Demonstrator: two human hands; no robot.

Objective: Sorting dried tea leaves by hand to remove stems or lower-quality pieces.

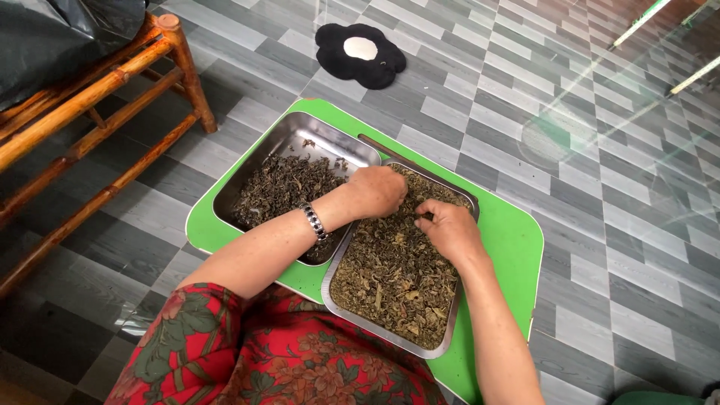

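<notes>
Left hand [373,191] curled, fingers down in dried tea leaves [394,266] of right steel tray [390,336], right hand [448,227] pinching leaves, second tray [289,135] beside, green table [510,240].

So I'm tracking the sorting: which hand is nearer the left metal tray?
Left. The left hand rests at the left metal tray's right edge; the right hand is farther right, over the right tray.

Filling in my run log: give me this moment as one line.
left hand: in right tray, on leaves | right hand: pinching leaves | left tray: darker leaves | green table
</notes>
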